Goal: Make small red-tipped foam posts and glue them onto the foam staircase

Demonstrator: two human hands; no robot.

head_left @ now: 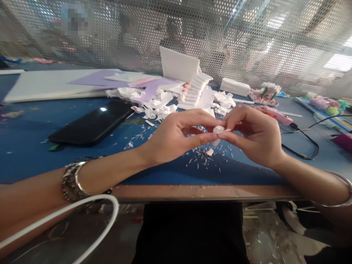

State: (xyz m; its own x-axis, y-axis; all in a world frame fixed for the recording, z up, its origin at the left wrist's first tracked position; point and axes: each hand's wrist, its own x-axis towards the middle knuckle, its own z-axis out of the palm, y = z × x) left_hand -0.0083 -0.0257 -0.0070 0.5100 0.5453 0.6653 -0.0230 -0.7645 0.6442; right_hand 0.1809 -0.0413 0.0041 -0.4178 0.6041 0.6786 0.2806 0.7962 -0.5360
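Note:
Between my fingertips is a small white rolled piece (pixel 219 129), like a tiny foam or paper rosette, with a flap sticking out on its right side. My left hand (pixel 178 134) pinches it from the left with thumb and forefinger. From the other side, the thumb and forefinger of my right hand (pixel 251 134) grip its flap. Both hands are held above the blue tabletop (pixel 170 170), over scattered white shreds. A small white scrap (pixel 209 151) lies just below the held piece.
A black phone (pixel 92 123) lies to the left. Crumpled white scraps (pixel 158 106) and stacked white strips (pixel 194 91) are behind my hands. A pink tool (pixel 279 116) with a black cable sits at right. White and purple sheets (pixel 93 79) lie before a perforated metal screen (pixel 192 29).

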